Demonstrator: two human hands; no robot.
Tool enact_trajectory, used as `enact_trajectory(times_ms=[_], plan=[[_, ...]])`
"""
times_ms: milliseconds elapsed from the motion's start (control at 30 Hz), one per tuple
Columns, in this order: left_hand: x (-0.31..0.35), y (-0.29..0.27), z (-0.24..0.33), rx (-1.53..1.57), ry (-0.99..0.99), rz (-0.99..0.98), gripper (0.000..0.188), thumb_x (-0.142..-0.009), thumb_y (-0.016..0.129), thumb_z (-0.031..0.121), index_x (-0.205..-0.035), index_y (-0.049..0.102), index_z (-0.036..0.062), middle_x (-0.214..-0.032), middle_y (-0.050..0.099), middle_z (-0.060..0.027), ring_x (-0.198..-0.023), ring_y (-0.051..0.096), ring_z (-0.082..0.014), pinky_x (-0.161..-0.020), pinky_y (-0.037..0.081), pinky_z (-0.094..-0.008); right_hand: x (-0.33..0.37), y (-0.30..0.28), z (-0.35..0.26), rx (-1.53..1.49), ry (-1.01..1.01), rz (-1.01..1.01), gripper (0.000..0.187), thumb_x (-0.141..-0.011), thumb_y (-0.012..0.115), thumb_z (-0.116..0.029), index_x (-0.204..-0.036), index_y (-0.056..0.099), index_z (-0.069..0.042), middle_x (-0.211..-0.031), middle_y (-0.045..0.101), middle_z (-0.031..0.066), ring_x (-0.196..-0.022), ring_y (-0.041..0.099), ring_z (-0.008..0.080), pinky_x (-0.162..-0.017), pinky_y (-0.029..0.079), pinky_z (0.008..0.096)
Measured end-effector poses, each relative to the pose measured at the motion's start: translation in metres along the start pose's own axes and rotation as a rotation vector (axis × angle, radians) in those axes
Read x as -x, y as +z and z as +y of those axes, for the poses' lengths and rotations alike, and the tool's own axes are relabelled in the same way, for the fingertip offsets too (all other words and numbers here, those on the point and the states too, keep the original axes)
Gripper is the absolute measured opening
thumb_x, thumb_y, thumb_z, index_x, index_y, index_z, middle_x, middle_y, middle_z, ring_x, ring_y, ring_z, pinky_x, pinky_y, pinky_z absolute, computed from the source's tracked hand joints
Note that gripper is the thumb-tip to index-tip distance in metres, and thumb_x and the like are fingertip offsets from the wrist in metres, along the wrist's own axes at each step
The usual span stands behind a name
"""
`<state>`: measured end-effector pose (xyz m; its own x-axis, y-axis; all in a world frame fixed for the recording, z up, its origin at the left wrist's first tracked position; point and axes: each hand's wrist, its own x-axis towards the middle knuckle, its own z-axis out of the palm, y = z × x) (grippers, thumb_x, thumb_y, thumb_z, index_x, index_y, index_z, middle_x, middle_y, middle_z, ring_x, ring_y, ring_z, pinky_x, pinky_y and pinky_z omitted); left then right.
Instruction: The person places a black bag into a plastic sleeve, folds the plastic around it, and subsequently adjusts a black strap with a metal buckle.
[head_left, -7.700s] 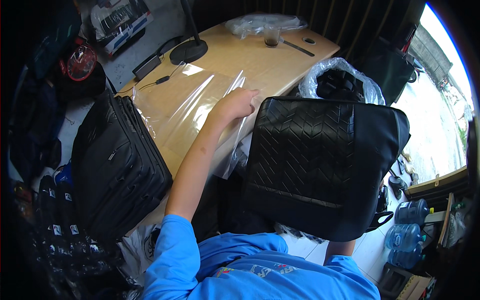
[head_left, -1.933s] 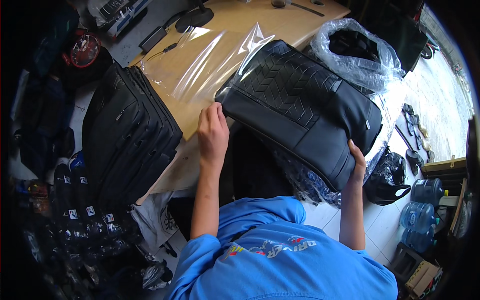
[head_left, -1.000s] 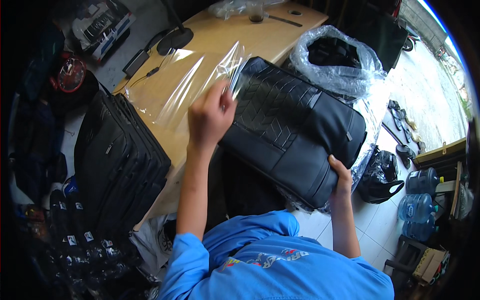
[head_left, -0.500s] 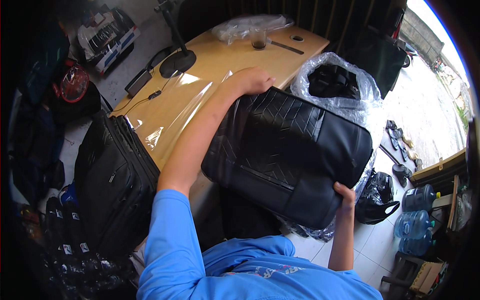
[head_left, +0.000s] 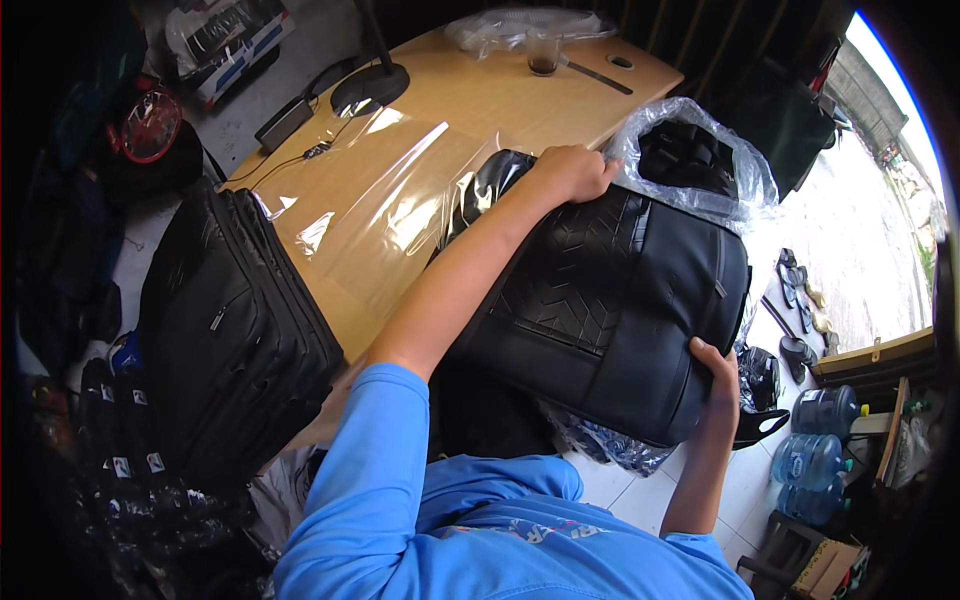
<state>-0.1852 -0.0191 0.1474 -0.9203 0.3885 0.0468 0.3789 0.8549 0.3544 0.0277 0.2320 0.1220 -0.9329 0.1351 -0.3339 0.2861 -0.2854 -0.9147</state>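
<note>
A black backpack (head_left: 650, 300) with an embossed chevron panel lies tilted before me, over the near right edge of the table. My left hand (head_left: 580, 172) is closed at its far edge, fingers curled out of sight. Against its right end, my right hand (head_left: 718, 370) grips with the thumb on the front face and the fingers hidden behind. Glossy clear plastic film (head_left: 400, 200) lies on the table and reaches the backpack's left end. Just past the backpack, a large clear plastic bag (head_left: 745, 165) holds black items.
The wooden table (head_left: 470, 90) bears a lamp base (head_left: 370, 90), a glass with dark liquid (head_left: 543, 55) and bunched plastic (head_left: 520, 28). Stacked black bags (head_left: 230, 320) stand at left. Water jugs (head_left: 808, 458) and sandals (head_left: 790, 275) are on the floor at right.
My left hand has moved right along the backpack's far edge. The backpack has tilted and shifted slightly right, and its glossy far left corner now shows beyond my forearm. My right hand keeps its grip.
</note>
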Motion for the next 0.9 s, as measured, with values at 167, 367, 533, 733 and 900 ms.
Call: enact_trajectory(times_ms=[167,367,533,733,900], plan=[[0.011,0.016,0.006,-0.166,0.142,0.25,0.053,-0.091,0.036,0.039,-0.067,0.069,0.0048,-0.069,0.064,-0.0188,-0.068,0.064,-0.0338,-0.066,0.05,-0.0455,-0.022,-0.035,0.0,-0.156,0.042,-0.266,0.042,-0.083,0.06,-0.02,-0.116,0.052,0.004,-0.103,0.063,0.0147,-0.093,0.064,0.027,-0.081,0.052,0.0376],[0.01,0.022,0.002,-0.172,0.151,0.352,0.052,-0.091,0.037,0.037,-0.065,0.068,0.0049,-0.063,0.063,-0.0179,-0.063,0.064,-0.0337,-0.062,0.05,-0.0448,-0.032,-0.002,0.002,0.149,0.052,-0.133,0.041,-0.071,0.067,-0.009,-0.108,0.055,0.007,-0.095,0.063,0.0156,-0.079,0.064,0.0216,-0.074,0.053,0.032],[0.0,0.018,-0.002,-0.004,0.023,0.281,0.054,-0.092,0.036,0.041,-0.071,0.067,0.0016,-0.07,0.064,-0.02,-0.071,0.063,-0.0363,-0.068,0.049,-0.0467,-0.024,0.009,-0.003,-0.06,0.082,-0.102,0.035,-0.068,0.06,-0.003,-0.101,0.058,0.008,-0.087,0.064,0.0153,-0.072,0.065,0.0231,-0.072,0.053,0.0317],[-0.007,0.017,0.021,0.019,0.016,0.298,0.054,-0.092,0.035,0.041,-0.073,0.068,0.0016,-0.077,0.065,-0.0195,-0.077,0.063,-0.0379,-0.073,0.049,-0.0463,-0.03,-0.004,0.013,-0.059,0.234,-0.028,0.034,-0.068,0.062,-0.009,-0.096,0.06,0.009,-0.085,0.065,0.0166,-0.075,0.065,0.0244,-0.073,0.053,0.0314],[0.011,0.015,0.02,0.022,0.303,0.562,0.034,-0.089,0.046,0.03,-0.082,0.065,0.0035,-0.078,0.064,-0.0158,-0.074,0.062,-0.0359,-0.071,0.049,-0.0442,-0.033,0.0,0.046,-0.228,0.183,-0.134,0.036,-0.07,0.062,-0.017,-0.096,0.061,0.009,-0.09,0.065,0.0167,-0.079,0.065,0.0262,-0.079,0.051,0.0336]])
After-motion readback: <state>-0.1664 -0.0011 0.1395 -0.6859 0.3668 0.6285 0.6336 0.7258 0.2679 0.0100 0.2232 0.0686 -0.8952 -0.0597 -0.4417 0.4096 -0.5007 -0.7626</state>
